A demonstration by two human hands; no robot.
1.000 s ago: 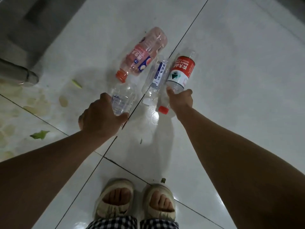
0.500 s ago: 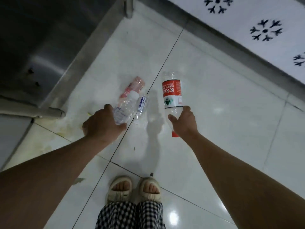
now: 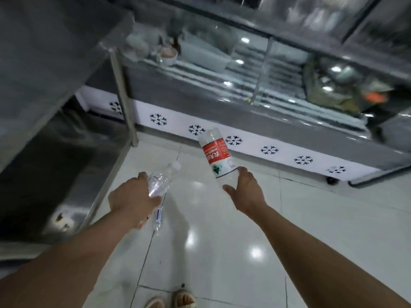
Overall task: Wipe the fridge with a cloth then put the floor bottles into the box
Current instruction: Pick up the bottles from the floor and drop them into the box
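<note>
My left hand (image 3: 131,197) grips a small clear bottle (image 3: 161,181) with a white cap, held above the floor and pointing away from me. My right hand (image 3: 245,191) grips the neck end of a bigger clear bottle (image 3: 216,155) with a red and white label, its base tilted up and away. Below my left hand, a thin clear bottle (image 3: 158,215) with a blue label lies on the white floor, partly hidden by my wrist. No box is in view.
A display fridge (image 3: 244,90) with a glass front and a white snowflake-patterned base stands ahead, bowls and trays inside. On the left is a steel counter (image 3: 55,63) with a leg and lower shelf. Glossy white floor tiles (image 3: 222,241) spread below, with my sandalled feet at the bottom edge.
Both hands have lifted their bottles off the floor and risen. The view has swung up from the floor to the display fridge. The pink bottle is out of sight.
</note>
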